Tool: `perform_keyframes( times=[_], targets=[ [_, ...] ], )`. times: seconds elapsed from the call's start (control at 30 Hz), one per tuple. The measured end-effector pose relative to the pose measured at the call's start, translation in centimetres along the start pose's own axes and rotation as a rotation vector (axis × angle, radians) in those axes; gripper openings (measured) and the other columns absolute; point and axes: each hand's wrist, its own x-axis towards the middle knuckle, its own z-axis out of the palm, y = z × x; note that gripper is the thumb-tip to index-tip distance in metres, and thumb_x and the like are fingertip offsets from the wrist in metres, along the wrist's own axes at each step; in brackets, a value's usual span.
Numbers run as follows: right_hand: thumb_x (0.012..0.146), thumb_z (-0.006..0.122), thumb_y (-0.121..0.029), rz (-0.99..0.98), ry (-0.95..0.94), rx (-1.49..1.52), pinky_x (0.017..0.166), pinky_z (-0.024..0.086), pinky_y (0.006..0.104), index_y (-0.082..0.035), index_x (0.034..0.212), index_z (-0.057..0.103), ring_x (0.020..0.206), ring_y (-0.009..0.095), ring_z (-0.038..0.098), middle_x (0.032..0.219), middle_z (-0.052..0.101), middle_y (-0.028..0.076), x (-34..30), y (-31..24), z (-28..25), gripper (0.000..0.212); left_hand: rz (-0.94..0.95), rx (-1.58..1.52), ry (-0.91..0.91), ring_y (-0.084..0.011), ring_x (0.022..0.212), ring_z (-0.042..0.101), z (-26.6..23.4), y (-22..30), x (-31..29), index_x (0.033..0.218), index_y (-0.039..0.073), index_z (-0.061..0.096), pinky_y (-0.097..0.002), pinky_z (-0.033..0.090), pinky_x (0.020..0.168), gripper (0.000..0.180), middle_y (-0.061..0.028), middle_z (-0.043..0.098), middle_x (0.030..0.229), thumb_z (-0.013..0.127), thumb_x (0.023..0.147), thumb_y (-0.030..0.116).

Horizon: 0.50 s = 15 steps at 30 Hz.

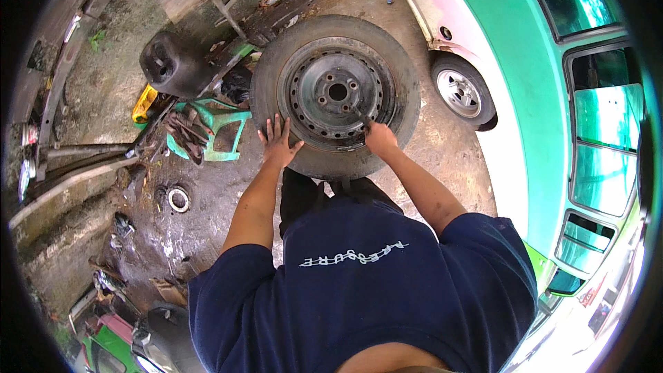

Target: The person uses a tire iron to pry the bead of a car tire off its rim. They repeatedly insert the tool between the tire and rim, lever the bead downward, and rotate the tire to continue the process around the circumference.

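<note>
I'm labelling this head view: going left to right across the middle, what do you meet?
Yellow tool → green plastic stool → left hand flat on the tyre → steel rim → right hand holding a dark tool at the rim's edge → car wheel → green car body.

Soft daylight, mild shadows; glare blows out the lower right, fisheye bends edges, black corners ring the frame
</note>
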Motion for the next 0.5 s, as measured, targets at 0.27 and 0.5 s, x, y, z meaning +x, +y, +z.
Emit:
perform_keyframes(
  times=[0.27,0.5],
  targets=[
    [0.087,0.055,-0.023,0.288,0.195,0.124,0.080,0.053,0.0490,-0.006,0.110,0.062,0.092,0.041,0.065,0.095,0.066,0.025,1.6,-1.9,-0.2,0.029,0.125,0.066,0.065,-0.0336,0.145,-0.010,-6.1,-4.9,7.2,0.153,0.022,0.001,-0.0591,-0.004,0.112,0.100,-0.0096,-0.013,0.158,0.053,0.081,0.067],
    [0.089,0.050,-0.022,0.449,0.139,0.182,0.082,0.051,0.0506,-0.021,0.129,0.054,0.097,0.040,0.063,0.101,0.065,0.024,-0.1,-5.2,3.4,0.041,0.174,0.084,-0.095,-0.0360,0.143,-0.016,-9.1,-5.9,9.8,0.151,0.024,-0.010,-0.0600,-0.003,0.112,0.114,-0.0132,-0.022,0.155,0.060,0.074,0.070]
  ],
)
